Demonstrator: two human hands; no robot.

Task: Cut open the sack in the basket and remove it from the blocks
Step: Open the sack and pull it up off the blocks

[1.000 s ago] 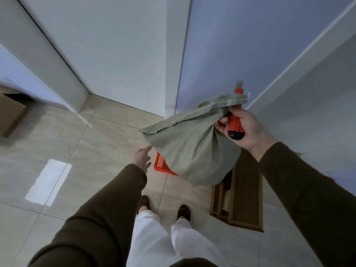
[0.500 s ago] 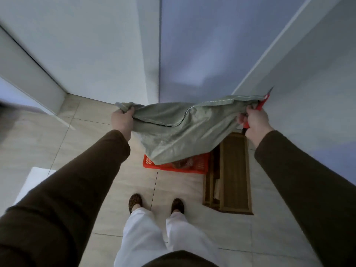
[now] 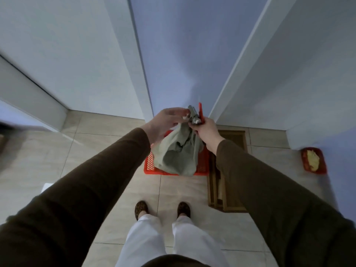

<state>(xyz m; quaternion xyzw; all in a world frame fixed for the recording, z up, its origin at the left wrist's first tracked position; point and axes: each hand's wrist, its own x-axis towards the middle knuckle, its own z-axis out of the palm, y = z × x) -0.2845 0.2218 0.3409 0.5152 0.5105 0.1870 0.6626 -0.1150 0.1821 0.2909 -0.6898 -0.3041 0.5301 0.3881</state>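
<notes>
No readable txt, labels, brands or nos. anywhere in view; motion blur plus distance kill any fine print.

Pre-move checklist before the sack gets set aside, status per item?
1. Sack lifted clear of the red basket: ok, hangs above it.
2. Left hand on the sack top: ok, pinching it.
3. Right hand grips sack and red cutter together: ok.
4. Cutter blade retracted: cannot tell.
5. Blocks all left in basket: cannot tell, sack hides them.
6. Floor beside the wooden tray free for drop: ok.
</notes>
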